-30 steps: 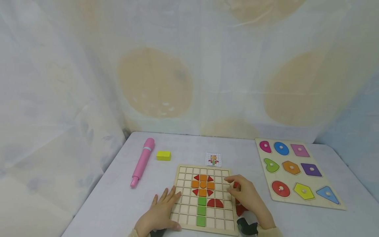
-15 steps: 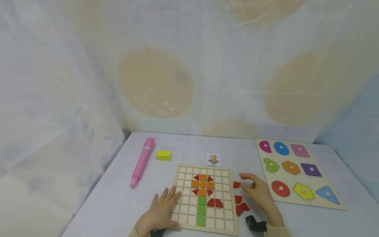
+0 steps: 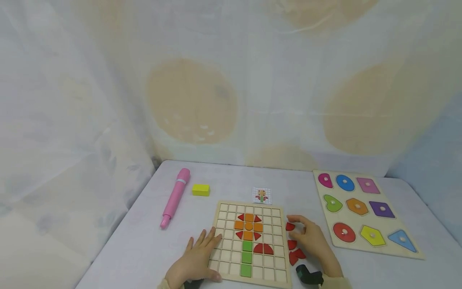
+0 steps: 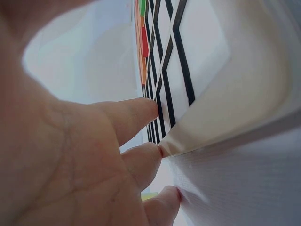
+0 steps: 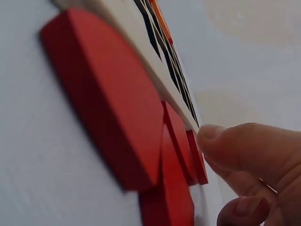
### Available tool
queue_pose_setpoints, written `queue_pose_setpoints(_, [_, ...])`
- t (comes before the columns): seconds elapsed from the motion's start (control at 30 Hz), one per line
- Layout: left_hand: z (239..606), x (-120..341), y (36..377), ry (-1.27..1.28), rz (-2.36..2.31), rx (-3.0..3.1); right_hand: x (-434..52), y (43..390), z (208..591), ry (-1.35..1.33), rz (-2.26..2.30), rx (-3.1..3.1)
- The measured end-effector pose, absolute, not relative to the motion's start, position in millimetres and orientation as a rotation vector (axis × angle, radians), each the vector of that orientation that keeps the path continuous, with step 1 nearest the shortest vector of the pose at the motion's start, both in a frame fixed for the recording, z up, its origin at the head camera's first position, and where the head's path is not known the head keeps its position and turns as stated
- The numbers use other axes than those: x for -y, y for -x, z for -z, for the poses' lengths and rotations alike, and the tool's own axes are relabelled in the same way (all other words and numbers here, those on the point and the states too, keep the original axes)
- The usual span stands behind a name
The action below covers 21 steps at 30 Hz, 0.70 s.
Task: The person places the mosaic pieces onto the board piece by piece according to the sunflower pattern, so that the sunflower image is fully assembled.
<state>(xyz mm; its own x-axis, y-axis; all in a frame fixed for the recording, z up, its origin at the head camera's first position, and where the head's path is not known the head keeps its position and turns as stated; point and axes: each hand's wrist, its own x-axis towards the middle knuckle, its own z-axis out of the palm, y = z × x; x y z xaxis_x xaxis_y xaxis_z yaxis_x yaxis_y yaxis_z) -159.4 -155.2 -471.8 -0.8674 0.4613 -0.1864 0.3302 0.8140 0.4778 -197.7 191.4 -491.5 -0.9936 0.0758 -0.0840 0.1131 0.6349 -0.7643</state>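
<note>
- Here, the left hand (image 3: 195, 261) lies flat, fingers straight and spread, on the near left corner of the grid board (image 3: 249, 243); its fingertips (image 4: 150, 108) touch the board's edge.
- The right hand (image 3: 312, 241) rests on the surface (image 3: 144, 249) just right of the board, fingers loosely curled, holding nothing, beside the top red piece (image 3: 290, 226).
- Three more red pieces (image 3: 295, 255) lie by that hand, near the board's right edge.
- On the board, orange, red and green pieces form a flower.
- A shape puzzle (image 3: 364, 214) lies well to the right; a pink pen (image 3: 175, 198) and yellow block (image 3: 200, 190) to the left.
</note>
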Motion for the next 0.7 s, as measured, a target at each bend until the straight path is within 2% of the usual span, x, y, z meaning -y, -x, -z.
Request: queue_pose_setpoints(0.7, [470.2,154.3,158.9,-0.595,-0.630,-2.695,-187.7,198.1,484.4,-0.102,1.103,-2.912])
